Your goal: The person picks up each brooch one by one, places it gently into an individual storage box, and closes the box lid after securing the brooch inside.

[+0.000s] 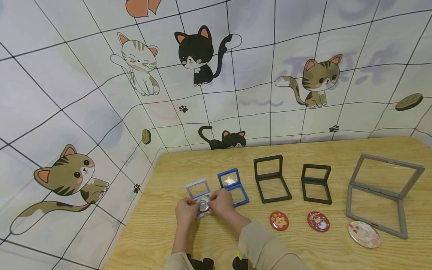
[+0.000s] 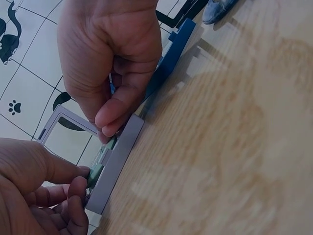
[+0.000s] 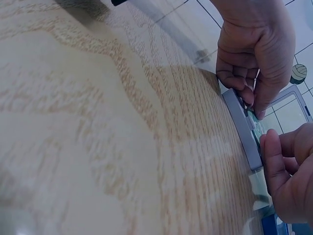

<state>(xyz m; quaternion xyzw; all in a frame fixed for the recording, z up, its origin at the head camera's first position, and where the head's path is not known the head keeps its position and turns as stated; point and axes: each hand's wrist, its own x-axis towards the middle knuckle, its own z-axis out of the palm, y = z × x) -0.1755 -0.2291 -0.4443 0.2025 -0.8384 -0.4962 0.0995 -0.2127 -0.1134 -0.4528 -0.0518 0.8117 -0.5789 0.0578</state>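
Note:
A small round badge (image 1: 203, 203) with a greenish picture lies over the lower half of an open lilac display frame (image 2: 115, 164). My left hand (image 1: 186, 213) pinches the badge's left edge between thumb and fingers. On the opposite edge, the thumb and fingertips of my right hand (image 1: 221, 202) pinch it too. In the left wrist view the badge's green edge shows just above the frame's rim; whether it touches the clear film is hidden by the fingers. The frame's lid stands tilted up behind. Just right of it, partly behind my right hand, is an open blue frame (image 1: 244, 192).
Farther right stand a larger black frame (image 1: 275, 200), a smaller black frame (image 1: 317, 201) and a big grey frame (image 1: 376, 194), all open. Before them lie a red star badge (image 1: 279, 221), a red snowman badge (image 1: 318, 221) and a pale oval-looking badge (image 1: 364, 234). A cat-print wall covering borders the wooden table (image 1: 152, 240).

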